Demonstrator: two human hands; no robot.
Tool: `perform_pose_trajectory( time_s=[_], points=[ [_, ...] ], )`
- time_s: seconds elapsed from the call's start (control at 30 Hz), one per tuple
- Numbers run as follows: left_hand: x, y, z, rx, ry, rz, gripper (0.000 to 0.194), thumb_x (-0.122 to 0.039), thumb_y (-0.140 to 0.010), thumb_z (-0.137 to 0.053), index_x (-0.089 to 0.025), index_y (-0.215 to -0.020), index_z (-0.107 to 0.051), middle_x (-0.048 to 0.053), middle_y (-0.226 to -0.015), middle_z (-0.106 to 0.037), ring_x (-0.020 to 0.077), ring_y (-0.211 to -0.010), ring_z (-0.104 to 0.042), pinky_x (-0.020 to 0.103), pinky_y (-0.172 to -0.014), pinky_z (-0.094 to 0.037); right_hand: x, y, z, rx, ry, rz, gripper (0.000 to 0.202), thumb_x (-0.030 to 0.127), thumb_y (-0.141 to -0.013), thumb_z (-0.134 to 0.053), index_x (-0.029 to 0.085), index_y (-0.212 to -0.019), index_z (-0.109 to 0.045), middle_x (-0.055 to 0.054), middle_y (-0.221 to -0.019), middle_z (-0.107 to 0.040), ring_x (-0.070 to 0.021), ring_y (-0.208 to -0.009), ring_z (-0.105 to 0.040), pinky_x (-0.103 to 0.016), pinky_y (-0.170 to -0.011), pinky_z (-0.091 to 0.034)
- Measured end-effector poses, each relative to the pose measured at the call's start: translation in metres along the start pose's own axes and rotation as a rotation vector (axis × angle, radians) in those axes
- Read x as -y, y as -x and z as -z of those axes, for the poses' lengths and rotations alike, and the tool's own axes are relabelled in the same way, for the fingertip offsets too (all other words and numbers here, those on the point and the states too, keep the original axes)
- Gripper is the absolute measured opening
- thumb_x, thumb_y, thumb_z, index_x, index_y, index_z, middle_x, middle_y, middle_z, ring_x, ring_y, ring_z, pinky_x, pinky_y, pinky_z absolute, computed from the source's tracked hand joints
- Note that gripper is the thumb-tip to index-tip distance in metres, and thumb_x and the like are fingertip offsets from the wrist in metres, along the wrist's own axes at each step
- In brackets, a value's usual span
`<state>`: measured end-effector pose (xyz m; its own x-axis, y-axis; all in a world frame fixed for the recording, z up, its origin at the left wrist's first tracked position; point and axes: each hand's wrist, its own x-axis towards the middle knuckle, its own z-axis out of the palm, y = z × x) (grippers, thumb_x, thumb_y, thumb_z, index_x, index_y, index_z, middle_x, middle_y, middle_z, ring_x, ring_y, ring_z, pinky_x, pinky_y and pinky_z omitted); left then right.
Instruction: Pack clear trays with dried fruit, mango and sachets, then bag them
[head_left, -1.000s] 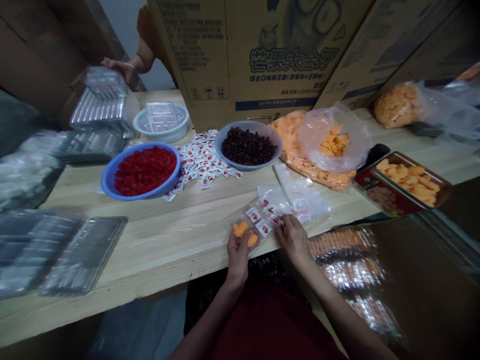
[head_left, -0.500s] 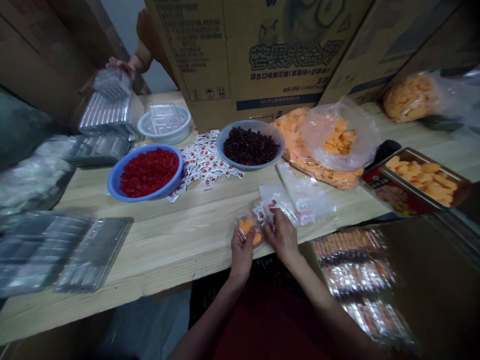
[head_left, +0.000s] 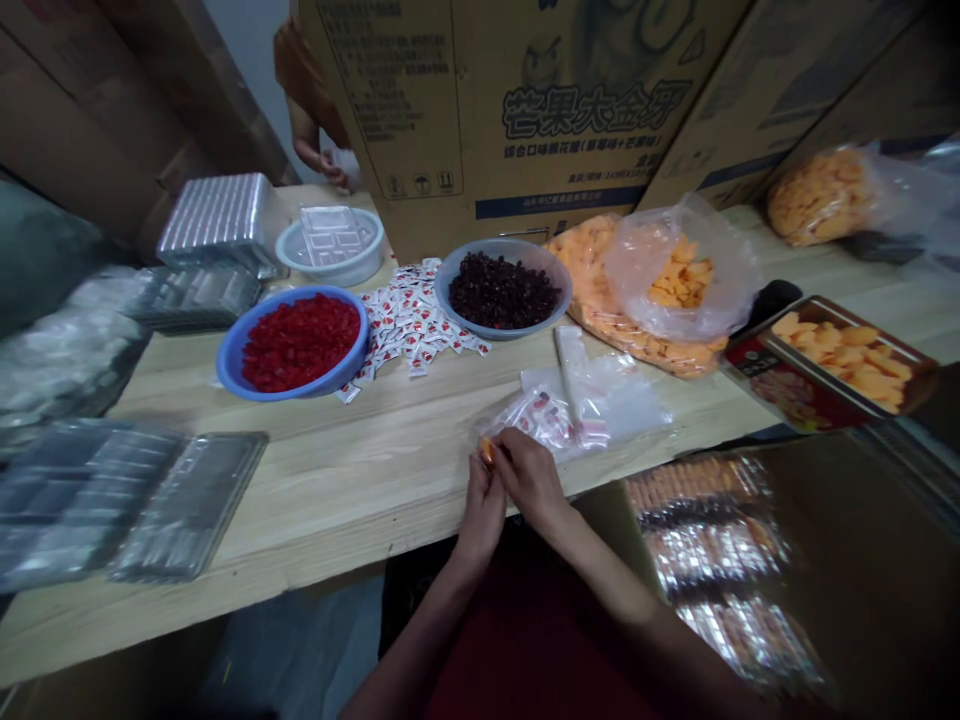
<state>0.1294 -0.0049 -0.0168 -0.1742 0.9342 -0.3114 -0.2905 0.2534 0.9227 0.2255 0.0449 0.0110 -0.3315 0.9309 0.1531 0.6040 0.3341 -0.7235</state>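
Note:
At the table's front edge my left hand [head_left: 484, 505] and my right hand [head_left: 532, 475] meet, both with fingers closed. Between their fingertips is a small clear pack with orange pieces [head_left: 487, 452]; most of it is hidden by my fingers. Just beyond my right hand lies thin clear plastic with small red marks [head_left: 538, 412]; whether it joins the held pack, I cannot tell. Beside it rest flat clear bags [head_left: 626, 400]. Farther off are a pile of small white-and-red sachets [head_left: 412, 318], a blue bowl of red pieces [head_left: 360, 350] and a bowl of dark pieces [head_left: 562, 300].
Clear plastic trays [head_left: 191, 505] are stacked at left, more [head_left: 217, 220] behind. A pale bowl [head_left: 330, 265] holds another tray. Orange pieces fill a bag [head_left: 622, 310] and a box [head_left: 847, 350]. Below right, a carton [head_left: 847, 560] holds packed rows. Another person's hand [head_left: 334, 168] shows behind.
My right hand has moved left against my left hand, and the pack has turned so less orange shows. The other person's hands have left the tray stack; one shows farther right.

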Motion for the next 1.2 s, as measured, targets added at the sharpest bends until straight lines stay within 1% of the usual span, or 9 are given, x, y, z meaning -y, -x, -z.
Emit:
perform_pose_trajectory(
  time_s=[0.13,0.27,0.47,0.53,0.6,0.7,0.83,1.0,1.2],
  points=[
    [-0.015,0.010,0.023,0.088,-0.106,-0.037,0.034,-0.043,-0.085,-0.068,-0.022,-0.112,-0.070,0.008,-0.119,-0.066,0.0239,-0.114,-0.058,0.034,-0.100,-0.043,0.001,0.001,0.018,-0.027,-0.084,-0.016,0.017,0.020,-0.097,-0.045,0.021,-0.084,-0.056,-0.001,-0.078,-0.060,-0.0157,-0.071,-0.056,-0.026,-0.065,-0.038],
    [-0.012,0.004,0.027,-0.115,-0.095,-0.145,0.029,-0.035,-0.074,-0.080,-0.021,-0.095,-0.065,0.004,-0.101,-0.065,0.0175,-0.094,-0.062,0.028,-0.086,-0.047,0.012,0.003,0.026,0.012,-0.139,0.017,0.015,0.022,-0.095,-0.047,0.021,-0.084,-0.058,0.000,-0.076,-0.059,-0.0157,-0.069,-0.055,-0.026,-0.063,-0.038],
    [-0.003,-0.013,0.026,-0.152,0.168,-0.077,0.048,-0.029,-0.069,-0.081,-0.021,-0.110,-0.057,0.002,-0.098,-0.068,0.0142,-0.084,-0.064,0.026,-0.078,-0.049,0.029,0.013,0.016,0.110,-0.248,0.090,0.018,0.023,-0.098,-0.048,0.020,-0.087,-0.062,-0.001,-0.077,-0.062,-0.0163,-0.071,-0.058,-0.027,-0.067,-0.046],
    [-0.004,-0.015,0.031,-0.103,0.152,-0.062,0.040,-0.032,-0.073,-0.078,-0.017,-0.106,-0.063,0.004,-0.095,-0.069,0.0146,-0.081,-0.063,0.025,-0.075,-0.049,0.026,0.018,0.015,0.116,-0.216,0.133,0.014,0.030,-0.095,-0.057,0.021,-0.102,-0.065,-0.005,-0.091,-0.067,-0.0200,-0.086,-0.063,-0.032,-0.078,-0.051],
    [-0.006,-0.015,0.034,-0.099,0.146,-0.051,0.031,-0.038,-0.079,-0.073,-0.016,-0.099,-0.066,0.004,-0.092,-0.070,0.0148,-0.079,-0.063,0.025,-0.074,-0.050,0.020,0.027,0.014,0.131,-0.124,0.226,0.059,0.039,-0.082,-0.076,0.021,-0.133,-0.055,-0.015,-0.127,-0.062,-0.0306,-0.121,-0.056,-0.046,-0.100,-0.048],
    [-0.014,-0.012,0.035,-0.139,0.109,-0.043,0.031,-0.041,-0.081,-0.071,-0.015,-0.099,-0.068,0.006,-0.095,-0.072,0.0169,-0.084,-0.065,0.027,-0.078,-0.051,0.008,0.041,0.007,0.187,0.057,0.311,0.115,0.032,-0.066,-0.089,0.022,-0.158,-0.020,-0.021,-0.160,-0.026,-0.0418,-0.149,-0.019,-0.065,-0.115,-0.026],
    [-0.037,0.003,0.026,-0.106,-0.029,-0.011,0.030,-0.040,-0.079,-0.073,-0.016,-0.095,-0.068,0.006,-0.094,-0.073,0.0187,-0.087,-0.066,0.028,-0.081,-0.051,0.005,0.050,0.006,0.086,0.138,0.282,0.083,0.008,-0.091,-0.055,0.028,-0.160,-0.014,-0.014,-0.161,-0.030,-0.0312,-0.151,-0.020,-0.061,-0.118,-0.026],
    [-0.064,0.023,0.017,0.041,-0.244,-0.012,0.031,-0.044,-0.079,-0.073,-0.018,-0.094,-0.067,0.004,-0.093,-0.073,0.0183,-0.088,-0.066,0.028,-0.085,-0.051,0.013,0.047,0.052,-0.062,-0.037,0.311,0.055,0.011,-0.099,-0.037,0.024,-0.153,-0.034,-0.009,-0.144,-0.055,-0.0187,-0.139,-0.045,-0.042,-0.114,-0.042],
    [-0.055,0.013,0.010,0.074,-0.318,-0.080,0.048,-0.046,-0.078,-0.074,-0.021,-0.118,-0.061,0.002,-0.092,-0.072,0.0177,-0.085,-0.068,0.035,-0.090,-0.054,0.004,0.089,0.144,-0.266,0.059,0.030,0.039,0.015,-0.102,-0.041,0.022,-0.134,-0.060,-0.008,-0.128,-0.068,-0.0197,-0.119,-0.063,-0.040,-0.100,-0.054]
  ],
)
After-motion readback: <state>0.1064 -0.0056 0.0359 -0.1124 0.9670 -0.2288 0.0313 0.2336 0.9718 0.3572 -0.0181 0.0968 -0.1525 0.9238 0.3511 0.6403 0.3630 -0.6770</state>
